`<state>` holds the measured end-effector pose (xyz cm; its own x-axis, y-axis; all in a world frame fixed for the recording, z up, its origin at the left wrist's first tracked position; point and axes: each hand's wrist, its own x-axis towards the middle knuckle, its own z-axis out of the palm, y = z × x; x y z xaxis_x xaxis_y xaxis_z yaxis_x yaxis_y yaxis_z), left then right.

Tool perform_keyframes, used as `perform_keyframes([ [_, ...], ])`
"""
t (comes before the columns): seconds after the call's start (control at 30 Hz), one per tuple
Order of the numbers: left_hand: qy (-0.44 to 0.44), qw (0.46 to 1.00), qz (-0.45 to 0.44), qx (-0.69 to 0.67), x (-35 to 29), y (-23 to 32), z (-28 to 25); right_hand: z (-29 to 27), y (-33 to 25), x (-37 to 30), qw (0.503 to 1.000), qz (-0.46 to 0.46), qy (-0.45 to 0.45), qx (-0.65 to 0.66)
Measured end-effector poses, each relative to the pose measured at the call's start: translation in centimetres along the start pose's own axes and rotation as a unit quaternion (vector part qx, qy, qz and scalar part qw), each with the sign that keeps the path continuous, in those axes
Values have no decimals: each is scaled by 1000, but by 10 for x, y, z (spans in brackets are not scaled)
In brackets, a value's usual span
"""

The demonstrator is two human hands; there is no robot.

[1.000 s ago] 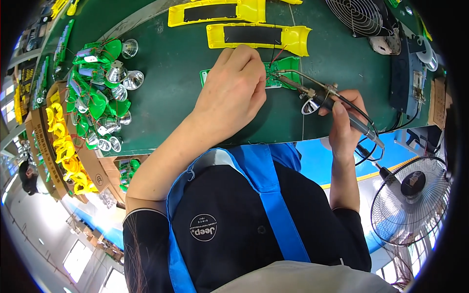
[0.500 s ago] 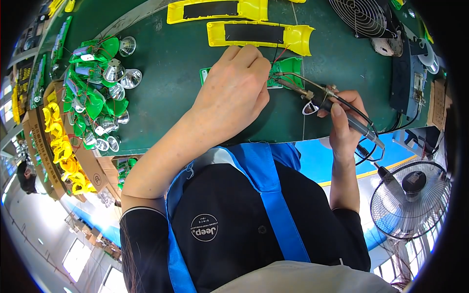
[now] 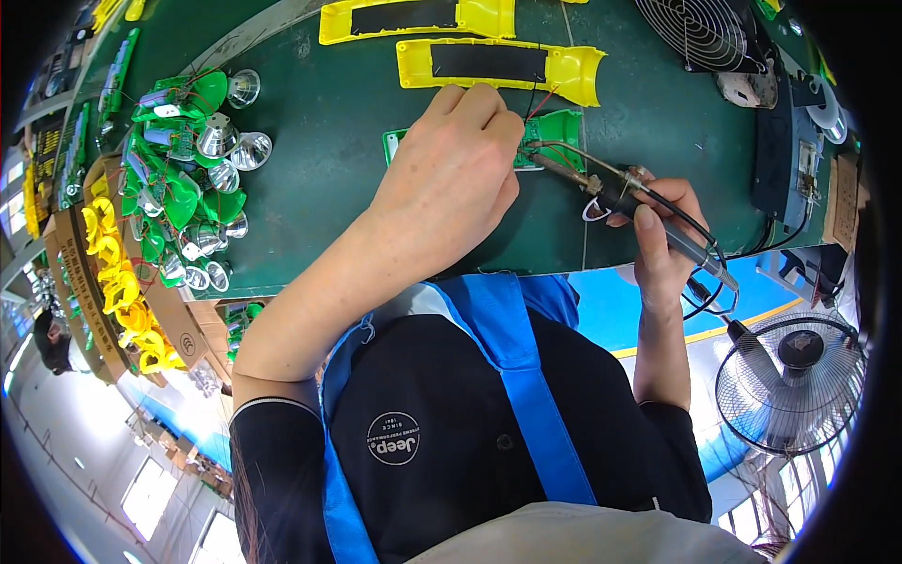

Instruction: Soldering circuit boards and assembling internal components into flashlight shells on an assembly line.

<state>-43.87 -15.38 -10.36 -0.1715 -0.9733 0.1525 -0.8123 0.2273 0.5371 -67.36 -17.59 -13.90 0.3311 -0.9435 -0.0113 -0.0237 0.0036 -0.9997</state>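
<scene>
My right hand [image 3: 665,228] grips a soldering iron [image 3: 615,195] with a thin metal side tube and a black cable. The iron's tip reaches a circuit board in a green plastic housing [image 3: 561,132]. Over the housing's left part lies my left hand [image 3: 451,174], its fingers bent and closed; whatever they pinch is hidden beneath the hand. Thin red and black wires rise from the board beside those fingers toward a yellow housing half [image 3: 575,75] just beyond, which has a black strip inside.
At left is a pile of green housings with silver reflector cups [image 3: 251,150]. Beside it, a cardboard box [image 3: 178,324] holds yellow parts [image 3: 120,289]. Another yellow half [image 3: 395,19] lies at the back. A fan with a wire guard [image 3: 691,30] and a dark station box [image 3: 785,164] stand right.
Both hands and the iron keep almost the same place; only very slight shifts show. The standing fan's head at lower right has turned a little.
</scene>
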Motion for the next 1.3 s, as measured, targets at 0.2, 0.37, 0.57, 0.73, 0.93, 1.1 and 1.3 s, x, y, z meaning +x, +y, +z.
perform_keyframes([
  [0.2,0,1000,-2,-7,-1,0,0,4,-5,0,998,26,57,18],
  [0.37,-2,1000,-3,-12,0,0,-1,3,-1,0,998,-8,64,24],
  [0.57,-7,1000,-8,-16,0,-2,-5,1,-4,10,994,-92,66,9],
  [0.73,-89,987,-47,-127,-9,-22,-29,0,-9,20,979,-193,55,-36],
  [0.93,22,918,-129,-375,27,-23,-13,38,0,75,952,-286,-1,-112],
  [1.1,51,862,-169,-476,21,-29,-13,33,24,78,931,-277,5,-240],
  [1.3,-47,841,-237,-484,6,-59,-28,-1,17,42,960,-243,-4,-136],
])
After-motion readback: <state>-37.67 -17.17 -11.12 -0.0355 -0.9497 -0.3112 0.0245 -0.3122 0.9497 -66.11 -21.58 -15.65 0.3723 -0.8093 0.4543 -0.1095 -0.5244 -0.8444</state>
